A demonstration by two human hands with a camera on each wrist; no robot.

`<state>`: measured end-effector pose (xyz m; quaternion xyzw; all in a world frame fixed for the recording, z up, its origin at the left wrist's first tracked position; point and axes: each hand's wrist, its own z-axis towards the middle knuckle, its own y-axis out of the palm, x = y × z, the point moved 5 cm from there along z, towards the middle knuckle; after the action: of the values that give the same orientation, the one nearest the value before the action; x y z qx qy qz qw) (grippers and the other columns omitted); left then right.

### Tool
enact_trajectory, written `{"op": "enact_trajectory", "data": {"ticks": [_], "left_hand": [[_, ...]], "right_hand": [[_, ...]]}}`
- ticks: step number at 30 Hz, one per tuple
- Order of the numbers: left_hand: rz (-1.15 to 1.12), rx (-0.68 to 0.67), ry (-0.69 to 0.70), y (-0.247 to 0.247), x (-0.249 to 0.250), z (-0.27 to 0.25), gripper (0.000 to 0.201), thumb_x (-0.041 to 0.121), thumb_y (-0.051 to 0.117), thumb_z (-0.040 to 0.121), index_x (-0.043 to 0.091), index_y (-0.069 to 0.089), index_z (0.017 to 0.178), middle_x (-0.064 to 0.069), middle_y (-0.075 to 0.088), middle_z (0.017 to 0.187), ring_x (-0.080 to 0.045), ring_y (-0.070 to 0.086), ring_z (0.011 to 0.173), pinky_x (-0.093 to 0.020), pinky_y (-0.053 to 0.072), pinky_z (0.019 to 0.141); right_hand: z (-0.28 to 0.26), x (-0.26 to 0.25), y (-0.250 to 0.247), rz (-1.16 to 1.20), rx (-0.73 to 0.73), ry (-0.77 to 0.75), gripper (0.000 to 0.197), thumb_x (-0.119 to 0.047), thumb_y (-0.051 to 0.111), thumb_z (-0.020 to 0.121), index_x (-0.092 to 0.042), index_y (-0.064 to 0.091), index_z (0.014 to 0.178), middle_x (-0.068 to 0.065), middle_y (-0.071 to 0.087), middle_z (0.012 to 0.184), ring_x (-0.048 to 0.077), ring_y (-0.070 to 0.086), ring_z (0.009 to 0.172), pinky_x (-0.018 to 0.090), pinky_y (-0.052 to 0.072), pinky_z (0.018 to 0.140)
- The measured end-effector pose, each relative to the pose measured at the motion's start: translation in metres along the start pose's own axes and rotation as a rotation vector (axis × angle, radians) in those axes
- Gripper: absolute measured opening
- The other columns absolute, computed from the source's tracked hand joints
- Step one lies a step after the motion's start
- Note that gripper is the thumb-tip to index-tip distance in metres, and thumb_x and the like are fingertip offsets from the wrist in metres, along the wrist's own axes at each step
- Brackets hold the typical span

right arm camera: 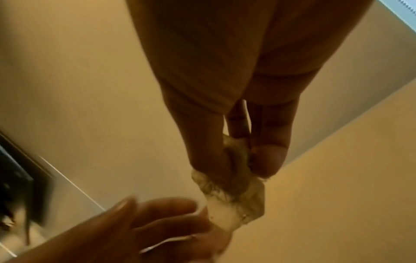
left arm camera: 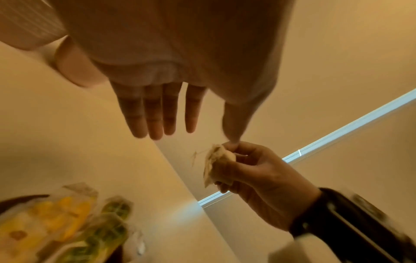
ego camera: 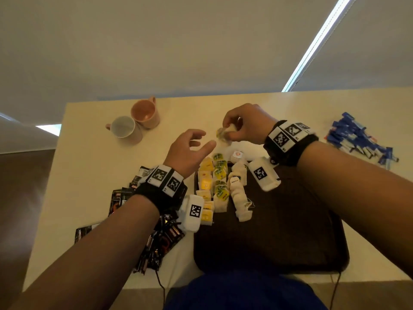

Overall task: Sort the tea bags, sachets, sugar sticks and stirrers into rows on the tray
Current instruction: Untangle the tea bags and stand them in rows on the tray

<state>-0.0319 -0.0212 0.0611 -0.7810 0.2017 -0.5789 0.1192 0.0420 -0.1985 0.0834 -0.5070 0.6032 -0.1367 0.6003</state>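
Observation:
My right hand (ego camera: 232, 128) pinches a pale tea bag (ego camera: 223, 135) above the table, beyond the far end of the dark tray (ego camera: 290, 231). The same tea bag (right arm camera: 234, 195) hangs crumpled from my fingertips in the right wrist view, and the tea bag (left arm camera: 217, 163) shows in the left wrist view too. My left hand (ego camera: 196, 142) hovers just left of it with fingers spread and nothing held. On the tray's left part lie rows of yellow tea bags (ego camera: 205, 184), green tea bags (ego camera: 220, 175) and plain white tea bags (ego camera: 239, 193).
Two mugs (ego camera: 134, 124) stand at the table's far left. A pile of blue sugar sticks (ego camera: 359, 139) lies at the right. Dark sachets (ego camera: 156, 240) are heaped left of the tray, partly under my left arm. A white sachet (ego camera: 237, 154) sits beyond the tray.

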Motion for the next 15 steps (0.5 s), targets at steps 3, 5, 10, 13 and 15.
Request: {"op": "enact_trajectory", "data": {"ticks": [3,5,10,13,15], "left_hand": [[-0.195,-0.034,-0.007,0.006,0.017,-0.010,0.054,0.059,0.056,0.084,0.021,0.058,0.122,0.002,0.060,0.122,-0.019,0.056,0.118,-0.035,0.046,0.097],[-0.477,-0.126,-0.145,0.016,0.017,-0.023,0.064,0.068,0.053,0.082,0.016,0.062,0.119,-0.004,0.064,0.120,-0.024,0.059,0.116,-0.049,0.045,0.103],[-0.913,-0.379,-0.420,0.040,0.010,-0.068,0.062,0.053,0.050,0.088,0.002,0.060,0.121,-0.016,0.068,0.108,-0.032,0.070,0.094,-0.043,0.062,0.079],[-0.947,-0.371,-0.454,0.038,0.006,-0.077,0.048,0.038,0.049,0.098,-0.002,0.057,0.124,-0.017,0.068,0.108,-0.028,0.073,0.088,-0.035,0.062,0.072],[-0.944,-0.368,-0.460,0.037,0.005,-0.081,0.039,0.029,0.048,0.101,-0.002,0.057,0.123,-0.018,0.069,0.108,-0.026,0.073,0.088,-0.033,0.062,0.072]], "right_hand": [[-0.035,-0.028,-0.006,0.076,-0.005,-0.063,0.018,-0.023,0.080,0.077,-0.030,0.067,0.086,-0.010,0.063,0.079,0.003,0.055,0.066,0.017,0.043,0.065],[-0.055,-0.044,-0.005,0.090,-0.024,-0.103,0.017,-0.024,0.080,0.077,-0.030,0.066,0.085,-0.011,0.062,0.078,0.003,0.054,0.067,0.017,0.044,0.065],[-0.086,-0.061,0.004,0.029,-0.040,-0.106,0.018,-0.025,0.080,0.078,-0.024,0.069,0.093,-0.012,0.061,0.078,0.002,0.054,0.067,0.020,0.046,0.066],[-0.099,-0.060,0.014,-0.014,-0.032,-0.078,0.033,-0.028,0.079,0.078,-0.023,0.066,0.108,-0.010,0.062,0.087,0.000,0.057,0.072,0.018,0.048,0.070],[-0.107,-0.058,0.019,0.014,0.002,-0.052,0.040,-0.028,0.081,0.077,-0.023,0.063,0.113,-0.011,0.062,0.091,0.000,0.058,0.073,0.020,0.051,0.073]]}}
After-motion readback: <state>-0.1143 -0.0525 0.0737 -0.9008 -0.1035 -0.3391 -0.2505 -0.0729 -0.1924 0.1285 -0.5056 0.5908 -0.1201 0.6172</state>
